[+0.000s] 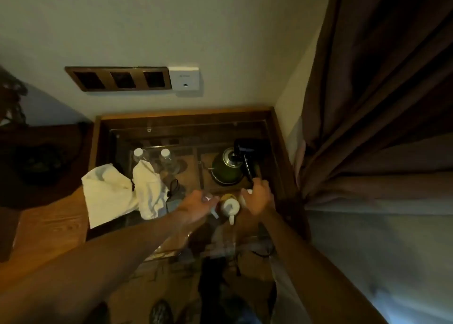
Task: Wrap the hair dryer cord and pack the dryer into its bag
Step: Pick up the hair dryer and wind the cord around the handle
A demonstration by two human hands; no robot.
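Your right hand [257, 197], lower centre of the frame, closes its fingers on the base of the black hair dryer [245, 155], whose handle slants up and away from it to the dark head by the green kettle [226, 168]. Your left hand [199, 204], just left of it, reaches in palm down; it is blurred, and whether its fingers are spread or pinching something pale under them cannot be told. Between the two hands stands a white pump bottle [230, 207], close to both, so it looks like a thing to steer round rather than one to pick up.

The glass-topped bench [274, 137] carries everything. Left of centre lies a crumpled white cloth bag [110, 196], mouth slack, probably the dryer's pouch left within easy reach for packing. A thin dark cord [172, 188] loops beside it; which appliance it belongs to is unclear. Beyond the bag stand two clear water bottles [153, 158].

Farther back, upper left of the frame, a wooden switch panel [117, 78] and a white wall plate [185, 81] sit on the wall; brown curtains [380, 103] fill the right. Judging by the grip, you are taking up the dryer and wrapping has not begun.
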